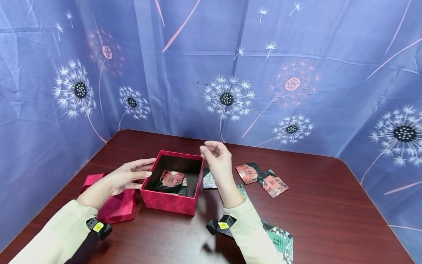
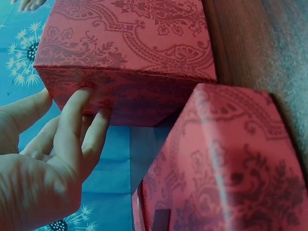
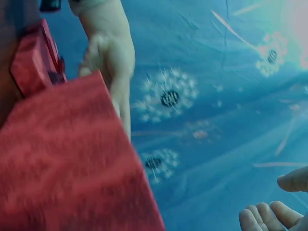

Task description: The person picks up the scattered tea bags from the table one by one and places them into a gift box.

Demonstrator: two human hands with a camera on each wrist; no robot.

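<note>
L hand (image 1: 123, 179) flat, fingers straight on red box (image 1: 171, 201) wall; R hand (image 1: 215, 156) above it, loosely curled, empty.

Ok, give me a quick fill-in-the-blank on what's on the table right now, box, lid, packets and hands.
1. The left hand rests against the ____ side of the open red box.
2. The red lid lies on the table to the ____ of the box.
3. The right hand, raised by the box's far right corner, holds ____.
4. Two red packets lie on the table to the ____ of the box.

Missing words: left; left; nothing; right
</note>
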